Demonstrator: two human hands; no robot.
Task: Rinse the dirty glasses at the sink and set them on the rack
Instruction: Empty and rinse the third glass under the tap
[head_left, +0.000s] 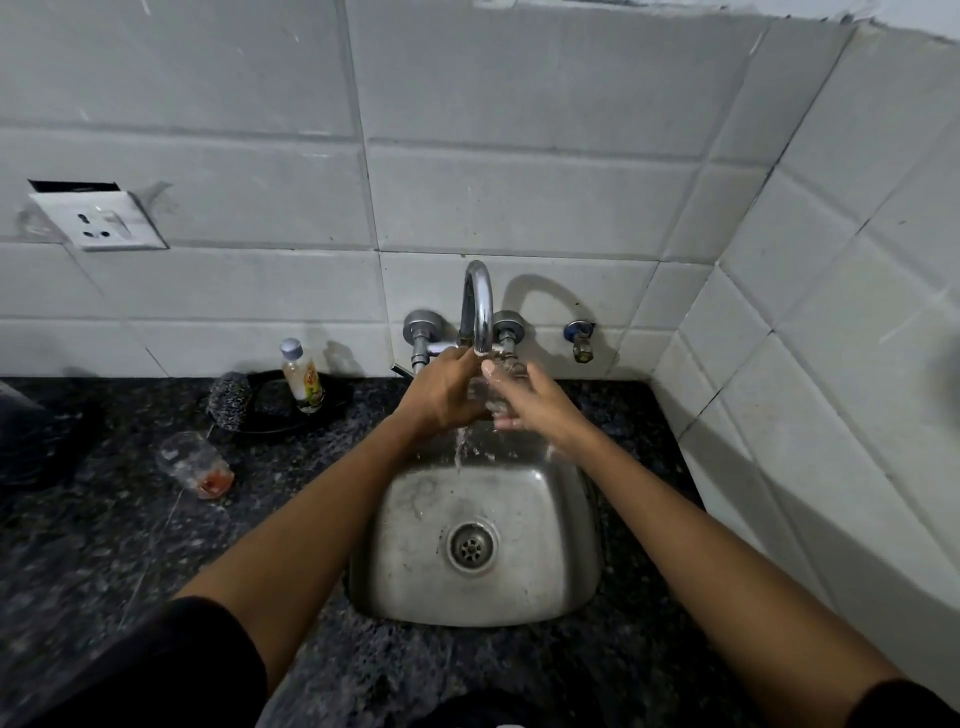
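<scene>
Both hands, left hand (447, 392) and right hand (535, 400), apparently grip one clear glass (491, 389) under the running tap (480, 306).

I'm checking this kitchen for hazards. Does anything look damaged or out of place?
Yes. The wall socket left of the tap hangs askew, pulled from the tile with a dark gap above it. A dirty glass with reddish residue also stands on the counter.
</scene>
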